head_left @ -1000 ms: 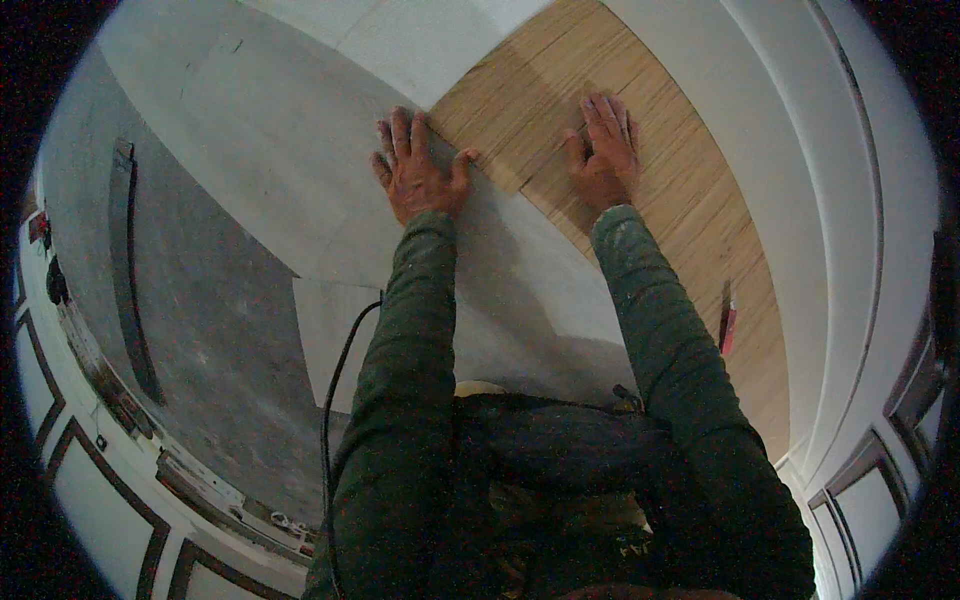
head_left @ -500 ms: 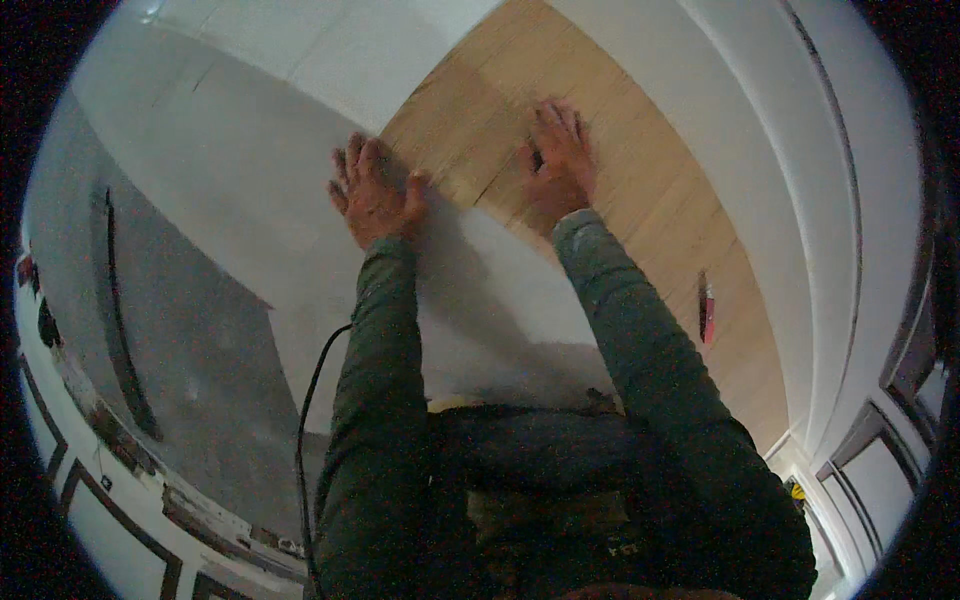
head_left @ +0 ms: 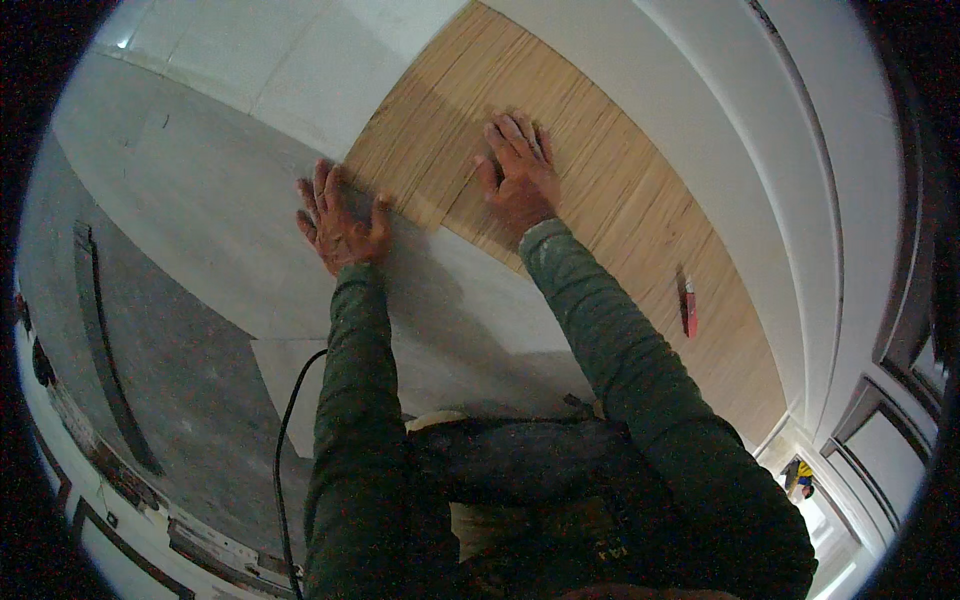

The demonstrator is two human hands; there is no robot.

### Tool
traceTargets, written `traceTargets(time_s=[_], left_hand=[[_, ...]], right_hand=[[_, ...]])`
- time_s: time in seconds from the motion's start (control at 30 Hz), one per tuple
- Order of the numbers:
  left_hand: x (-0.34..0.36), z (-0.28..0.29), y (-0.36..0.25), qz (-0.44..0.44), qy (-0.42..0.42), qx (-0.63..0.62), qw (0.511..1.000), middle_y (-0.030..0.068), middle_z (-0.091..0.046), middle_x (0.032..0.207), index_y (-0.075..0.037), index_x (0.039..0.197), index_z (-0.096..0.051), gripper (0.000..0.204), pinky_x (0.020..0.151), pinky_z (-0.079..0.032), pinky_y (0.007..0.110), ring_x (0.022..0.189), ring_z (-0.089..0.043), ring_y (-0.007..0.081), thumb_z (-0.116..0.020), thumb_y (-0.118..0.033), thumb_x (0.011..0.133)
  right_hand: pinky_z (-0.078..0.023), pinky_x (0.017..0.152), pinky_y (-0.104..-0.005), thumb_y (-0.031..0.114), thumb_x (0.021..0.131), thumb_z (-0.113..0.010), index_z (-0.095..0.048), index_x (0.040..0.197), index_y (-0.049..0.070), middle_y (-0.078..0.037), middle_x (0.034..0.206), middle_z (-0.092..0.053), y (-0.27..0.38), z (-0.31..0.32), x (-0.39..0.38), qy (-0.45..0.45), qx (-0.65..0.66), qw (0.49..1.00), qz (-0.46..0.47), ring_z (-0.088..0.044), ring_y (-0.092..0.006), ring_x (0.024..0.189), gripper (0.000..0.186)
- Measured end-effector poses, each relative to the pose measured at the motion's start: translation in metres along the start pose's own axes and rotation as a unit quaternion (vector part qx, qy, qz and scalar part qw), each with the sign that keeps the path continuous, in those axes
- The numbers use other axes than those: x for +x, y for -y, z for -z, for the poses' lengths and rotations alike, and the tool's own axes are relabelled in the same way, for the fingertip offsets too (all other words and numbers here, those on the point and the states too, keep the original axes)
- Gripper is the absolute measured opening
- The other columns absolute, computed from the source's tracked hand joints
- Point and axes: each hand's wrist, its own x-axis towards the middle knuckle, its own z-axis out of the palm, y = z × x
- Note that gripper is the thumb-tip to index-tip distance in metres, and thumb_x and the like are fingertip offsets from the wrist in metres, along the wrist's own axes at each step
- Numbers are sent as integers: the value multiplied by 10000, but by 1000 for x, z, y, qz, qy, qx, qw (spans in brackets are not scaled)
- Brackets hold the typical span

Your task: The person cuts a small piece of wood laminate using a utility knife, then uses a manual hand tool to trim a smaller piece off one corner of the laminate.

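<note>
My left hand (head_left: pixel 346 228) rests palm down with its fingers spread on the pale grey sheet (head_left: pixel 520 320). Its thumb reaches the edge of the light wood-look flooring (head_left: pixel 650 210). On that flooring, farther right, my right hand (head_left: pixel 522 178) lies flat with its fingers stretched out and the thumb apart. A short crosswise joint in the planks runs between the two hands. Neither hand holds anything. Right of my right forearm, a red utility knife (head_left: pixel 690 308) lies on the planks.
A white wall (head_left: pixel 730 120) curves along the right of the flooring. A black cable (head_left: pixel 285 460) hangs beside my left arm. A long dark strip (head_left: pixel 105 345) lies on the grey floor (head_left: pixel 190 370) at left. A person in yellow (head_left: pixel 798 478) shows in the doorway, lower right.
The whole view has shifted, so hands, planks and knife sit farther left in it. The hands keep their places on the surfaces. The person in the doorway shows more.
</note>
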Motion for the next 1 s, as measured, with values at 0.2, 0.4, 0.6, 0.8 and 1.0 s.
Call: traceTargets(time_s=[0.2,0.4,0.6,0.8,1.0], left_hand=[[0,-1,1,-9,-10,-25,1000,-2,-299,1481,-178,1315,-416,710,1105,-86,563,1409,-146,287,-701,-421,712],[-1,1,0,11,7,-21,1000,3,-306,1477,-179,1312,-410,701,1103,-92,564,1405,-160,290,-699,-402,713],[1,1,-9,-3,8,-32,999,9,-310,1472,-185,1309,-406,704,1108,-97,551,1405,-164,291,-704,-383,703],[1,0,-11,1,10,-12,1000,-10,-302,1477,-185,1330,-391,700,1120,-91,534,1410,-152,270,-694,-352,722],[3,0,-18,-5,6,-4,1000,-13,-297,1479,-184,1340,-390,705,1121,-98,536,1411,-143,271,-697,-347,726]], right_hand=[[-247,1088,-461,207,824,-590,-589,1142,29,-96,1298,-498,2,4,4,2,26,1000,4,-391,-278,1277,364],[-262,1070,-469,197,802,-604,-592,1121,13,-133,1263,-516,3,3,1,-18,27,999,9,-423,-308,1240,369],[-260,1072,-457,193,804,-600,-593,1121,16,-134,1254,-527,-8,3,2,-6,27,1000,13,-426,-322,1231,363],[-259,1075,-447,184,810,-604,-589,1134,31,-133,1262,-527,-6,5,3,-10,24,1000,5,-420,-325,1238,359],[-194,1117,-467,241,868,-532,-562,1190,54,-132,1322,-489,-10,8,5,9,7,1000,2,-371,-313,1296,373]])
